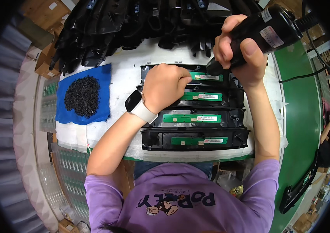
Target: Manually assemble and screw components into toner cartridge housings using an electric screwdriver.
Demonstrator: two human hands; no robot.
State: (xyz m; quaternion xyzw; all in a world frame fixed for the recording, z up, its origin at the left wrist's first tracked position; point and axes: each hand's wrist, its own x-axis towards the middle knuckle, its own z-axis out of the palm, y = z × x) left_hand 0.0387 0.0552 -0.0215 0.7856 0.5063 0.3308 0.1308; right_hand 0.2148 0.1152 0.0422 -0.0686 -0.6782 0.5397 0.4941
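My right hand (252, 69) is wrapped round a black electric screwdriver (251, 30), tilted so its nose points down at the farthest black plastic housing (146, 71). The nose is by the right part of that housing's green circuit board (211, 77); the bit's tip is hidden. My left hand (164, 86) rests over the left part of the same board, fingers closed, and what they hold, if anything, is hidden. Nearer me lie more black housings with green boards: a second board (188, 95), a third board (186, 118) and the nearest board (192, 141).
To the left, a heap of small black screws (82, 96) lies on a blue cloth (104, 83). Black plastic parts (145, 23) are piled along the far side. A black cable (303, 75) runs at the right, over a green surface (299, 116). Another person (328, 149) is at far right.
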